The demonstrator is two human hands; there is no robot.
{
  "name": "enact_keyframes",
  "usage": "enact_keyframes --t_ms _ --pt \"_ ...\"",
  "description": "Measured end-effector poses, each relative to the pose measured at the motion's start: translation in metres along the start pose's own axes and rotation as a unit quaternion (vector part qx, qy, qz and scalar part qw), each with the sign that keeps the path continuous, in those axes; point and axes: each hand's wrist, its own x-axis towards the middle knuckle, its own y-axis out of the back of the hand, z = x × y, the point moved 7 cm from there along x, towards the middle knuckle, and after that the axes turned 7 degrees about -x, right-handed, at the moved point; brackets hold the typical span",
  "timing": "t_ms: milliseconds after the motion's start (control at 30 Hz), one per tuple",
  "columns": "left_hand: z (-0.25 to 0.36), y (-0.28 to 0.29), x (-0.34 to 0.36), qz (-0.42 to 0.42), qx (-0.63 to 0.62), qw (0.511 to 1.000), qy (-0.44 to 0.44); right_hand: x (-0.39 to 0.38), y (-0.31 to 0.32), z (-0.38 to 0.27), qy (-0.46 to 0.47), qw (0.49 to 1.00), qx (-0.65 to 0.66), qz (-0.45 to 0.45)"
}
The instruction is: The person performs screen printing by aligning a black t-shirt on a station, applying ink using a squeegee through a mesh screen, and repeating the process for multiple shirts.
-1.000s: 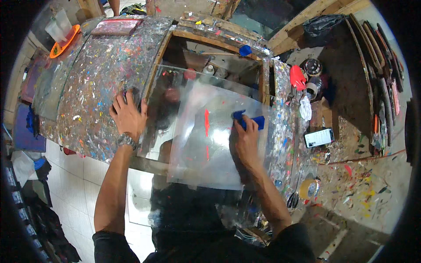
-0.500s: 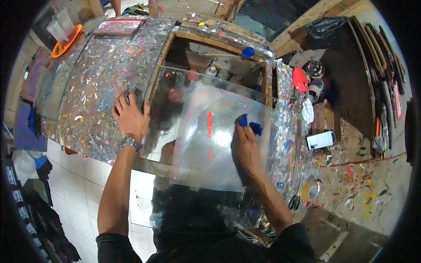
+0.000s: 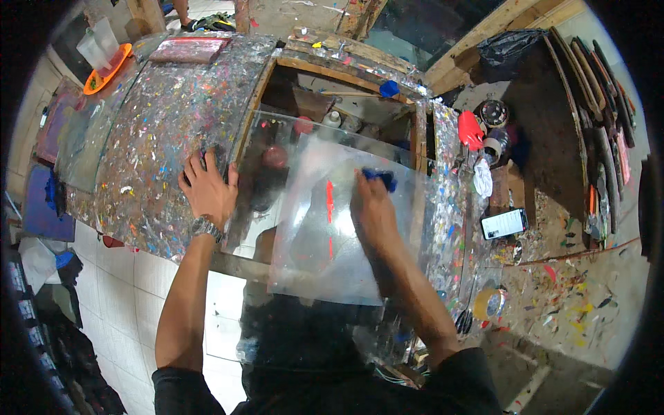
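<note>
My left hand [image 3: 211,194] lies with fingers spread on the paint-spattered tabletop [image 3: 159,131], beside the left edge of a glass pane [image 3: 256,187]. On the pane rests a translucent sheet [image 3: 297,277] with two red marks [image 3: 329,202] in a line down its middle. My right hand [image 3: 377,211] is closed on a crumpled blue cloth [image 3: 387,181] and presses it to the sheet's upper right part. The fingertips are partly hidden by the cloth.
Under the pane, a wood-framed opening [image 3: 259,90] shows a white bottle [image 3: 332,119] and a red round container [image 3: 274,157]. To the right are a phone [image 3: 504,223], a tape roll [image 3: 489,303], a red bottle [image 3: 470,131] and upright boards [image 3: 602,138]. An orange tray [image 3: 93,84] stands far left.
My right hand has slid the blue cloth left and slightly away from me across the sheet. My left hand stays in place on the tabletop.
</note>
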Motion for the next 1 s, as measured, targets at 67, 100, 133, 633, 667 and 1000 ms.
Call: enact_keyframes --t_ms 67,100,133,633,667,1000 --pt "0.015 0.000 -0.001 0.022 -0.015 1.000 -0.016 0.014 -0.036 0.034 0.028 0.999 -0.021 0.013" --pt "0.025 -0.005 0.001 0.021 -0.024 0.999 -0.023 0.005 -0.069 0.052 0.048 0.998 -0.030 -0.022" --pt "0.003 -0.005 0.001 0.021 -0.003 1.000 -0.005 0.003 -0.054 0.013 0.132 0.991 -0.008 0.024" --pt "0.003 -0.004 0.000 -0.003 0.000 1.000 0.006 0.014 -0.045 0.017 0.129 0.990 -0.046 0.035" --pt "0.006 -0.002 0.002 0.001 -0.002 1.000 0.006 0.009 -0.053 0.026 0.149 0.985 -0.081 0.040" --pt "-0.002 0.001 -0.003 0.007 -0.020 1.000 -0.004 0.024 -0.027 -0.002 0.067 0.995 0.032 -0.062"
